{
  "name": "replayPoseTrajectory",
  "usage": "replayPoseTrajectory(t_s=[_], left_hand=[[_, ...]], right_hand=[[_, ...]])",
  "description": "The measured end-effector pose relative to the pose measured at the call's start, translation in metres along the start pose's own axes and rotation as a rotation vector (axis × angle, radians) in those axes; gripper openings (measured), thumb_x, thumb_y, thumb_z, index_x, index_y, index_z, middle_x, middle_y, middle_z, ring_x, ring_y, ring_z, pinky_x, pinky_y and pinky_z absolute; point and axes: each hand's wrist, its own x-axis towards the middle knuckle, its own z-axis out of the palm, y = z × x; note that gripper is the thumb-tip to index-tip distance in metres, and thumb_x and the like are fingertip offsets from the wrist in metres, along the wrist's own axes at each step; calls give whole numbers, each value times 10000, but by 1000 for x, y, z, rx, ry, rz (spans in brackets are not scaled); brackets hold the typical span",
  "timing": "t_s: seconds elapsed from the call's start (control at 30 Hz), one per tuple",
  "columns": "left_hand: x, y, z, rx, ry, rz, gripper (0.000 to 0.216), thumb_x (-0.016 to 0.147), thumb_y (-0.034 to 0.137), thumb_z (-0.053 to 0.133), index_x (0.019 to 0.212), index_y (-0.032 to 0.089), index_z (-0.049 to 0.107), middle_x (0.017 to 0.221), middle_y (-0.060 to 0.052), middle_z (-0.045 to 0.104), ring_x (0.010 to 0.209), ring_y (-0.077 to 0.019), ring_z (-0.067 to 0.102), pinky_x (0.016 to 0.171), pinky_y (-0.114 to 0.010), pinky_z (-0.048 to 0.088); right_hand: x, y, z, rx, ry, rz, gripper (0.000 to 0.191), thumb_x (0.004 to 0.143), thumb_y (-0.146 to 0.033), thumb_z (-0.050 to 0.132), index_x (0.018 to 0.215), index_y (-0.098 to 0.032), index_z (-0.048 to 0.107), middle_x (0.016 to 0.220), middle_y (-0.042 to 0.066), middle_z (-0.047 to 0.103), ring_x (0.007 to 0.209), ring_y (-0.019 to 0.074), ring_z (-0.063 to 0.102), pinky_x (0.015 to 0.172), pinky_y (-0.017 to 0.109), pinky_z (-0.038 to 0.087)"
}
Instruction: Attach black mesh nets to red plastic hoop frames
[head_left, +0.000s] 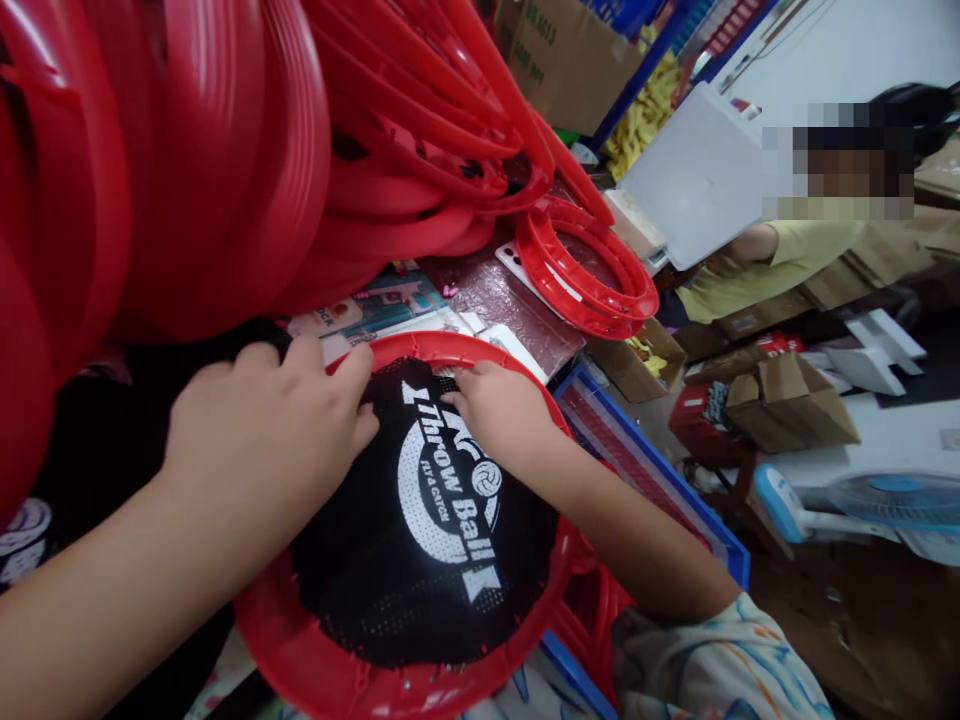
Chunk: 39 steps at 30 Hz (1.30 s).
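A round black mesh (352,540) printed in white with "Throw Ball" lies inside a red plastic ring (300,640), tilted in front of me. My left hand (274,405) is closed over the ring's upper left rim, thumb by the mesh edge; its other fingertips are hidden behind. At the top of the ring my right hand (501,412) pinches the mesh's edge, with its fingers bent. Small pegs stand along the ring's inner rim. More black mesh (150,400) with white print lies left of the ring, partly under my left arm.
Stacked red hoops (247,150) crowd the upper left. Two red rings (592,290) rest on the table beyond. A blue crate (652,470) stands to the right. Farther right are a fan (892,500), cardboard boxes (791,400) and a person in a yellow shirt (780,265) beside a pale bin (694,175).
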Motion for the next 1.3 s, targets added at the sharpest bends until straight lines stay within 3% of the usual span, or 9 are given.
replayPoseTrajectory(t_s=[0.07, 0.13, 0.2, 0.37, 0.53, 0.7, 0.93, 1.1, 1.3], left_hand=[[9, 3, 8, 152, 16, 49, 437, 871, 331, 338, 1161, 113, 583, 1226, -223, 552, 1164, -466, 478, 891, -623, 414], [19, 0, 22, 116, 57, 167, 476, 900, 302, 327, 1293, 91, 493, 1384, -190, 465, 1320, -400, 356, 1033, -550, 357], [27, -8, 37, 32, 22, 231, 485, 911, 295, 328, 1341, 102, 445, 1458, -157, 403, 1371, -357, 299, 1065, -531, 337], [33, -21, 47, -99, -85, 171, 396, 888, 388, 414, 1147, 165, 614, 1264, -126, 579, 1157, -302, 531, 990, -478, 429], [31, -9, 37, -189, -32, 73, 292, 865, 358, 481, 913, 153, 684, 1117, -120, 602, 1022, -264, 586, 928, -419, 471], [30, -3, 35, -235, 98, 48, 225, 878, 264, 476, 811, 152, 658, 1102, -100, 618, 992, -241, 598, 878, -373, 473], [32, -5, 38, -113, 80, 23, 159, 901, 242, 432, 846, 156, 554, 893, -89, 618, 862, -255, 597, 746, -369, 478], [34, -8, 42, -60, 80, -1, 149, 896, 238, 416, 830, 164, 528, 879, -96, 607, 847, -249, 587, 734, -359, 476], [33, -8, 42, -53, 90, -31, 136, 882, 237, 424, 841, 167, 532, 867, -91, 611, 824, -245, 586, 704, -350, 467]], right_hand=[[1, 0, 0, 11, 21, -37, 218, 885, -280, 561, 779, -158, 706, 827, 110, 649, 747, 222, 604, 634, 329, 420], [1, 0, -3, 24, 51, -79, 185, 876, -238, 554, 774, -162, 689, 845, 98, 644, 819, 227, 591, 710, 341, 427], [0, 1, -9, 68, 102, -87, 148, 863, -207, 543, 781, -159, 657, 841, 85, 640, 859, 222, 570, 783, 351, 415], [0, 5, -17, 357, 184, -13, 62, 837, -182, 520, 798, -185, 567, 744, 6, 619, 688, 143, 532, 664, 277, 396], [3, 8, -9, 561, 214, -174, 177, 819, -69, 464, 821, -176, 605, 794, 2, 634, 762, 125, 571, 725, 251, 430], [6, 15, 0, 539, 307, -403, 262, 814, -48, 438, 822, -149, 680, 831, 41, 630, 807, 138, 580, 782, 274, 471], [7, 16, 2, 469, 383, -490, 188, 857, -135, 506, 912, -121, 685, 819, 50, 611, 785, 144, 559, 738, 281, 478], [10, 12, 11, 176, 461, -494, 293, 938, -142, 379, 926, -112, 671, 826, 77, 569, 784, 170, 479, 734, 299, 440], [10, 8, 14, -45, 428, -493, 309, 958, -145, 338, 995, -86, 639, 867, 102, 556, 803, 199, 426, 765, 326, 416]])
